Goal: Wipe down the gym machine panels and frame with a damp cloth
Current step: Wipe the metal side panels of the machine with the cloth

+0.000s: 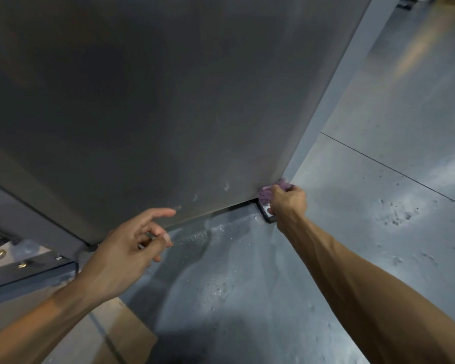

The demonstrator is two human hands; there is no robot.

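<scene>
A large dark grey machine panel [155,101] fills the upper left of the view and reaches down almost to the floor. My right hand [288,203] grips a bunched purple cloth [269,191] and presses it against the panel's lower right corner, just above a small black foot [267,215]. My left hand [132,248] hovers at the panel's bottom edge with loosely bent fingers, the index finger pointing toward the panel, and it holds nothing.
A grey frame post [352,82] runs up along the panel's right edge. The grey floor [378,179] below shows wet specks and scuffs. Bolted frame parts [0,254] sit at the lower left, and a brown floor patch [111,334] lies beneath my left forearm.
</scene>
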